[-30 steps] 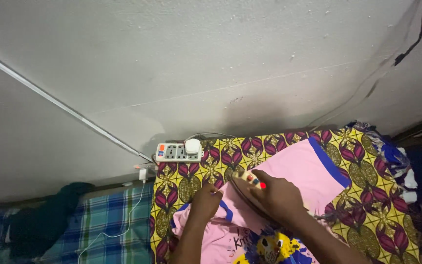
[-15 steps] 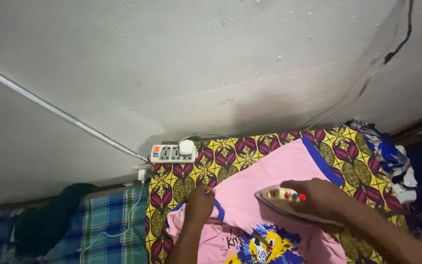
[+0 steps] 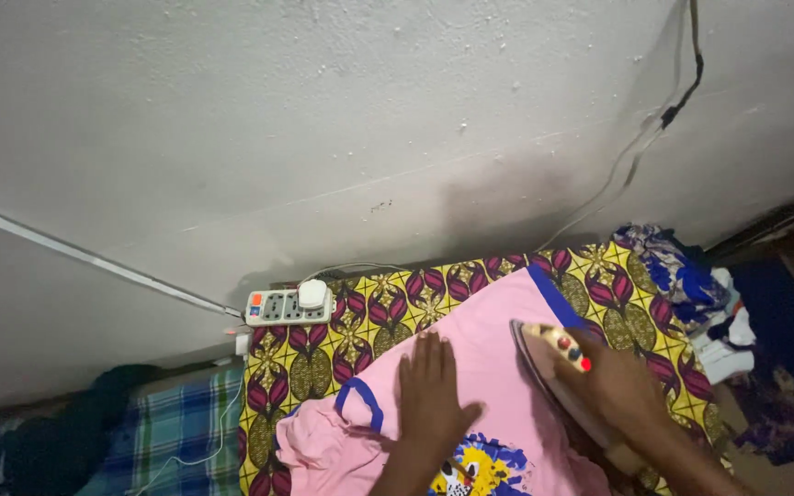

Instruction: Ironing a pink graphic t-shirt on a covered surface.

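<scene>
1. fingers of the left hand (image 3: 434, 390) are spread flat on the pink shirt (image 3: 489, 367).
2. right hand (image 3: 613, 386) fingers are closed round the iron (image 3: 553, 358), pressed near the blue-trimmed sleeve.
3. near part looks unpressed.

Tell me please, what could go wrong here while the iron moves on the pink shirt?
The left hand lies flat on the pink shirt, close beside the iron that the right hand grips; a slip could burn the fingers. The power strip rests on the patterned cloth near the work, so a snagged cord might tug it.
</scene>
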